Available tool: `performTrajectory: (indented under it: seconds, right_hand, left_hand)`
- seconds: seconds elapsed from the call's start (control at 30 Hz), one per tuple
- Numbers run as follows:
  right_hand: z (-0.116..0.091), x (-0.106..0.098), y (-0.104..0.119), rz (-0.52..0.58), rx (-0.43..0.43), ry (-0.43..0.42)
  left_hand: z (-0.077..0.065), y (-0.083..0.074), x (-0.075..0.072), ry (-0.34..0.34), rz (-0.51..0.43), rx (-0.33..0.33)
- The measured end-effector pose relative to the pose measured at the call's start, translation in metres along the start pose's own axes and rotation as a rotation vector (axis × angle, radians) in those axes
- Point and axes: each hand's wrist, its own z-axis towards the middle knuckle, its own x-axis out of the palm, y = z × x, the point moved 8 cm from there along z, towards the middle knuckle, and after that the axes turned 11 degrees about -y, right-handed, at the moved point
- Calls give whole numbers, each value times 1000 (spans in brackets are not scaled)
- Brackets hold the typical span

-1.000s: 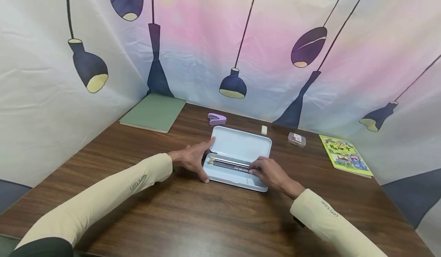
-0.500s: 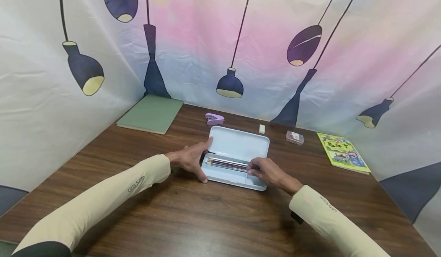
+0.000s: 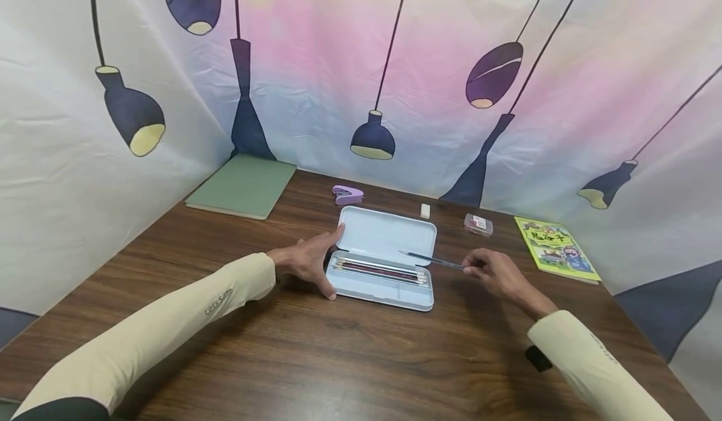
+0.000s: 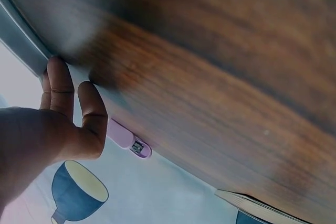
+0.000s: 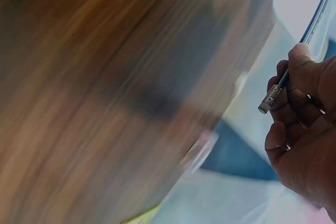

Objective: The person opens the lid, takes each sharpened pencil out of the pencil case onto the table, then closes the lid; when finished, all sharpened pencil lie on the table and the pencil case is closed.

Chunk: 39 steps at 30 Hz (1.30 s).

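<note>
1. From where I stand, the thing in play is a slim dark pencil (image 3: pixel 431 259), off the worktop (image 3: pixel 361 358) and reaching from the fingers back toward the case, its far tip crossing the lid from this angle. I can't tell how high it is.

2. The right-hand grip (image 3: pixel 497 277) pinches it near the eraser end, to the right of the case.

3. The pale blue pencil case (image 3: pixel 388 236) lies with its lid thrown back. More pencils (image 3: pixel 379 270) lie side by side in the tray, eraser ends to the right; the small compartment at the front right has nothing I can make out in it.

4. The left-hand grip (image 3: pixel 307 262) is spread at the case's left side, thumb by the near corner and fingers by the lid edge, seemingly steadying it rather than clutching it.

5. So I'd call it partly along: case open, one pencil clear of it. The held pencil isn't set down, several remain inside, and the lid isn't closed.

6. Farther back sit a purple stapler (image 3: pixel 348 195), a white eraser (image 3: pixel 425 211) and a small clear box (image 3: pixel 478 225), apparently untouched.

7. A green book (image 3: pixel 242 186) and a bright comic-style book (image 3: pixel 557 250) lie farthest out, left and right.
</note>
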Motion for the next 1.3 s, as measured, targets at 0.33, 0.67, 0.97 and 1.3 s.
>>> performTrajectory:
  seconds: [0.33,0.67,0.97,1.3]
  right_hand:
    - [-35,-1,-58,-87,70,47]
    - [-42,1,-67,-88,57,33]
    - [-36,1,-66,-68,125,66]
    - [9,14,30,48,-137,8]
  left_hand:
    - [-2,4,7,18,-5,-21]
    - [-2,3,4,0,-11,-7]
    - [-2,1,4,7,-20,4]
    - [1,1,4,16,0,-28]
